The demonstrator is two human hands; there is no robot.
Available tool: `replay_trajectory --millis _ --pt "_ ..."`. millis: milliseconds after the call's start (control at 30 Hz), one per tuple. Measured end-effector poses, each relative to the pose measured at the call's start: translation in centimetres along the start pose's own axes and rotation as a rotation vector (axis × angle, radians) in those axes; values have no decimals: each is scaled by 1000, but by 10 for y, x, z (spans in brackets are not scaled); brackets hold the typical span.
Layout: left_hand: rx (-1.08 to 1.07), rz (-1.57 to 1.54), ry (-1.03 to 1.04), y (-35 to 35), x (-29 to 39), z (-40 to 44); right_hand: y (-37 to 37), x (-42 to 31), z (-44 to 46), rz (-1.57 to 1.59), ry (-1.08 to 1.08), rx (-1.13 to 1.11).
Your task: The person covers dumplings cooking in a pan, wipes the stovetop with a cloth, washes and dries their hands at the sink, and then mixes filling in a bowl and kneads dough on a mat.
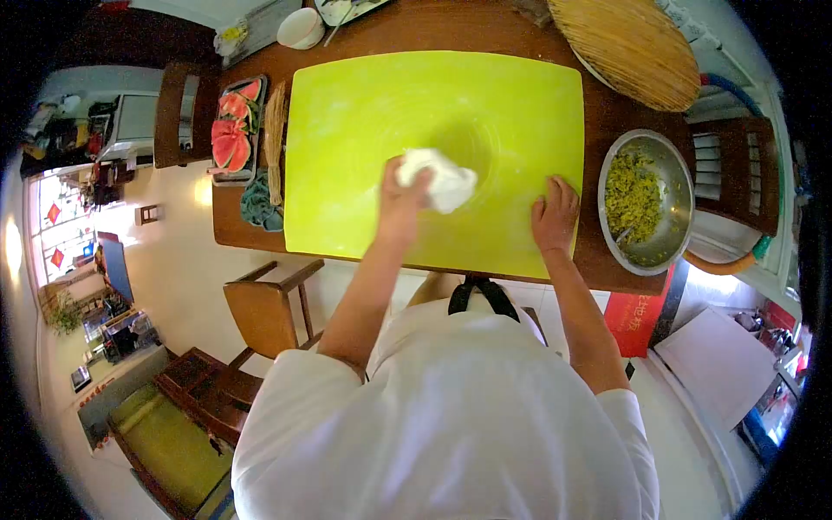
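My left hand (403,198) is closed on a soft white wad (440,180), held over the middle of the lime-green mat (347,113). Motion blurs the wad; whether it is cloth, paper or dough I cannot tell. A shadow falls on the mat just beyond it, and faint whitish marks show on the surface. My right hand (555,214) rests on the mat near its right edge, fingers stretched out, holding nothing. To the right of that hand stands a metal bowl (678,178) of chopped yellow-green filling (633,201), with a utensil handle partly showing in it.
Left of the mat are a tray of watermelon slices (232,139), a bundle of straw-coloured strands (274,143) and a teal cloth (262,204). A round woven lid (628,48) lies at the back right, a white bowl (302,29) at the back left. A chair (264,308) stands front left.
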State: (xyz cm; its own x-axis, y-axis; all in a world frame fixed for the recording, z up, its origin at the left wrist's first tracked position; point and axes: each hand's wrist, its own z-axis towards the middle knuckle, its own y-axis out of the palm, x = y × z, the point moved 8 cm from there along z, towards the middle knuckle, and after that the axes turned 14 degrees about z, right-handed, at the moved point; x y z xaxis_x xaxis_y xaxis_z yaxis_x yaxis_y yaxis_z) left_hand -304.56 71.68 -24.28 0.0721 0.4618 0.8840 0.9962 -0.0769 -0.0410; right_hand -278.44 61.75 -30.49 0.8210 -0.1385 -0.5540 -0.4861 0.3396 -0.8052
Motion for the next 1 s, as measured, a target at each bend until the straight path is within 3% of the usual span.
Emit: replay_trajectory --millis 133,200,233,300,367,433,467,600,633,700,867,933,1000 --pt "158 -118 -68 -101 -48 3 -3 -4 2 -6 27 -24" --pt "315 265 17 -133 -65 15 -2 -1 -1 13 -2 -13" --pt "314 262 17 -137 -60 17 -2 -1 0 28 -31 5" --pt "402 1566 245 -120 -12 12 -4 -3 2 8 -43 14" --pt "424 1593 338 -113 4 9 -5 -8 1 1 -56 14" --pt "263 1317 654 -99 3 12 -4 -4 2 13 -15 6" --pt "189 1186 581 -96 -7 16 -4 -3 3 14 -11 10" --pt "230 1388 817 -66 -20 7 -2 0 2 10 -5 -11" --pt "229 1388 815 -62 -21 4 -3 -1 3 30 -7 -2" --pt "227 1672 841 -47 -27 -2 -3 -1 6 27 12 -12" --pt "209 1636 921 -36 -15 9 -1 -3 6 14 18 -37" --pt "156 1648 715 -39 -15 33 -3 -5 5 -9 19 -43" --pt "169 1628 678 -44 -11 51 -1 -5 5 -8 26 -43"
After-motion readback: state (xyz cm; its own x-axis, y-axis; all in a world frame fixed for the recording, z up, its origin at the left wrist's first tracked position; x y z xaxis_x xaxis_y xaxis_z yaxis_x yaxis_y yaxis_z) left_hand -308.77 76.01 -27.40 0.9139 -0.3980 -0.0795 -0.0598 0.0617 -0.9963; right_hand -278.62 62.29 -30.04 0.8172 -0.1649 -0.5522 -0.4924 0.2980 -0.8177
